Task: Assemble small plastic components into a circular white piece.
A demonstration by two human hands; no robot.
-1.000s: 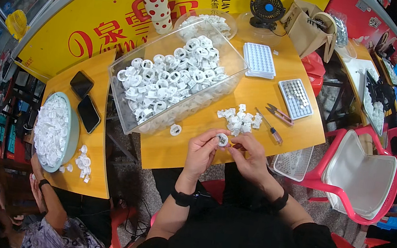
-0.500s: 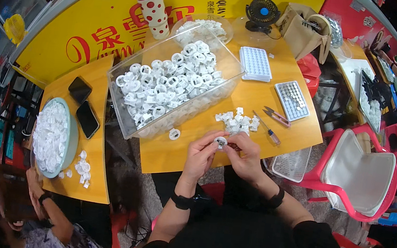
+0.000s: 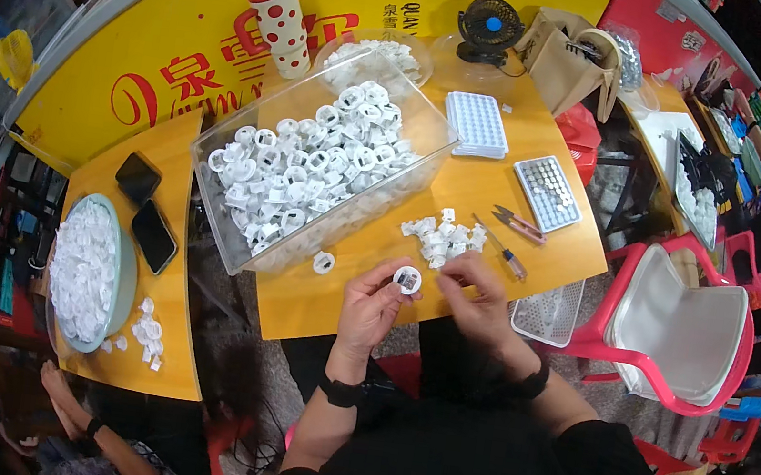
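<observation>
My left hand [image 3: 367,311] pinches a round white plastic piece [image 3: 407,280] between thumb and fingers, a dark opening showing in its face. Just right of it my right hand [image 3: 481,304] hovers apart from the piece, thumb and fingers bent but separated, with nothing visible between them. Beyond the hands lies a small heap of white plastic parts [image 3: 443,239]. Another round white piece [image 3: 323,262] rests on the table by a big clear bin [image 3: 233,261], which is filled with many similar round pieces [image 3: 313,166].
Pliers [image 3: 519,224] and a screwdriver [image 3: 509,259] lie right of the heap. Behind them are a tray of small round parts [image 3: 548,194] and stacked trays [image 3: 476,125]. A basin [image 3: 127,276] and phones [image 3: 154,237] occupy the left table, near another person's arm [image 3: 100,436].
My right hand has let go of the round white piece and drawn off to the right. The left hand keeps the piece, now turned upward. The whole view has shifted slightly.
</observation>
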